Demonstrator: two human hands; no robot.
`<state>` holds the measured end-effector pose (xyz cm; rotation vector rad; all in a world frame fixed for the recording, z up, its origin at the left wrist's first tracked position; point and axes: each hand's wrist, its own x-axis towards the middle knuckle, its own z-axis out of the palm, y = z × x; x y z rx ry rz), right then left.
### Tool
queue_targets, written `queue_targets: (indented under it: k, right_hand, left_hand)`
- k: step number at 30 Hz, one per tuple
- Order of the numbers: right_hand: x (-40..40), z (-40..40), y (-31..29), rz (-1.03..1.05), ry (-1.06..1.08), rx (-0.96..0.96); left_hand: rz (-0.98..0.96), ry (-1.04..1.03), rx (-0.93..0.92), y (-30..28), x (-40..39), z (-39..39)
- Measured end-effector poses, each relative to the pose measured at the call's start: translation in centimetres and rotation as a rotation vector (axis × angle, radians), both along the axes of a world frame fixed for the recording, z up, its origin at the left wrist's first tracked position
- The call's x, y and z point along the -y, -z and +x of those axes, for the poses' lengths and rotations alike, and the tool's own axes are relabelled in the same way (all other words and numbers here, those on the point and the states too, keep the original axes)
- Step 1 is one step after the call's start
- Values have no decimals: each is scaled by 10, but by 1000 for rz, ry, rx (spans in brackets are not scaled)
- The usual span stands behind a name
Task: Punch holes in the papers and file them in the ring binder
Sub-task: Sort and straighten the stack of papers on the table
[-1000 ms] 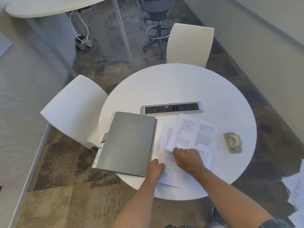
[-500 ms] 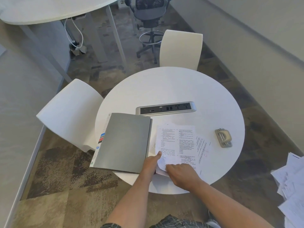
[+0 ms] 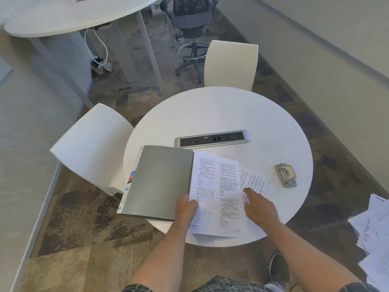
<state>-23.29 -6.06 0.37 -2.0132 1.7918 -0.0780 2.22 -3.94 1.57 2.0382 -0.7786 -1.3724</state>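
papers: white printed sheets (image 3: 214, 186), loose overlapping stack at near edge of round white table (image 3: 221, 110), touching closed grey ring binder (image 3: 160, 182)
left hand (image 3: 186, 209): my fingers pinch stack's near-left edge
right hand (image 3: 257, 205): open, flat, blurred, on sheets
punch: grey metal hole punch (image 3: 285, 175), right edge, untouched
handling: light, floppy, slippery; square up, grip edges both sides

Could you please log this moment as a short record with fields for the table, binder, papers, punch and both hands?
table: round white table
binder: grey ring binder, closed, left of papers
papers: printed papers, loosely stacked at the near edge
punch: hole punch, right side, untouched
left hand: left hand holds the papers' left edge
right hand: right hand, blurred, over the papers
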Motion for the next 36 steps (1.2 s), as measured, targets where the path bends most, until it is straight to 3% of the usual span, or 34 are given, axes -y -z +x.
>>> queue_targets:
  k: [3,13,18,31,36]
  right_hand:
    - [2,-10,2,90,-82,-169]
    - [5,5,0,-2,-383,-418]
    - [0,14,0,-16,-434,-464]
    - [2,31,-5,-1,-351,-511]
    - [9,26,-10,30,-95,-308]
  left_hand:
    - [-18,-73,46,-5,-5,6]
    - [-56,-276,103,-20,-21,22]
    - [-59,-306,90,-22,-29,27]
    - [-49,-293,61,-29,-28,34]
    - [-43,-290,54,-28,-29,35]
